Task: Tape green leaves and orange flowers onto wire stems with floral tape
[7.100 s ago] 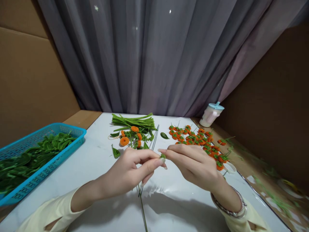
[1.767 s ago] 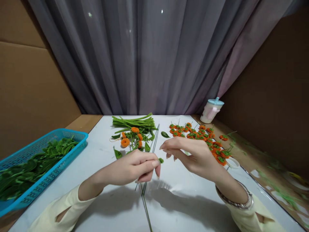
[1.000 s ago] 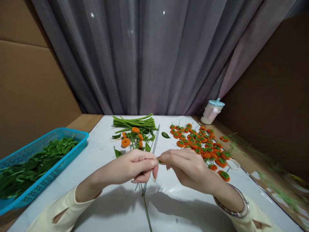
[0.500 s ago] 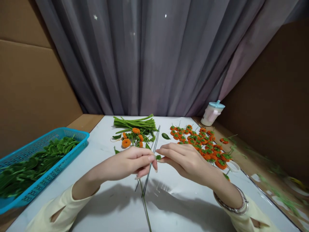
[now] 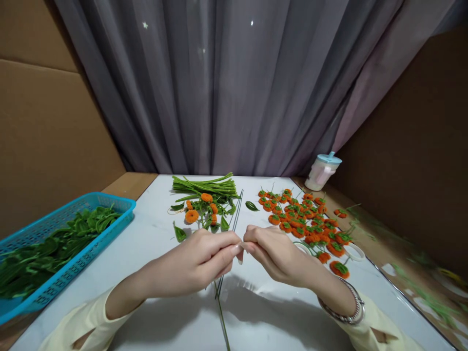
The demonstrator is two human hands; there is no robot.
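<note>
My left hand (image 5: 208,258) and my right hand (image 5: 274,253) meet over the middle of the table, thumb and fingertips pinched and nearly touching. Whatever lies in the pinch is too small and hidden to make out. Just beyond my left hand is a sprig of orange fuzzy flowers (image 5: 191,216) with green leaves (image 5: 179,234). Thin dark wires (image 5: 238,208) run beneath the hands, and a long green stem (image 5: 222,319) comes out below them. To the right of my right hand lie many orange flower heads with green centres (image 5: 315,226).
A blue basket (image 5: 126,214) of green leaves stands at left. Behind the sprig lies a bundle of green stems (image 5: 204,185). One loose leaf (image 5: 251,205) lies near the middle. White rings (image 5: 354,252) and a lidded cup (image 5: 321,173) are at right. A grey curtain (image 5: 237,97) hangs behind.
My hands have come closer together and nearer to me, fingers now bent into tight pinches. The small green fuzzy piece between the fingertips is now hidden. More orange flowers show at right.
</note>
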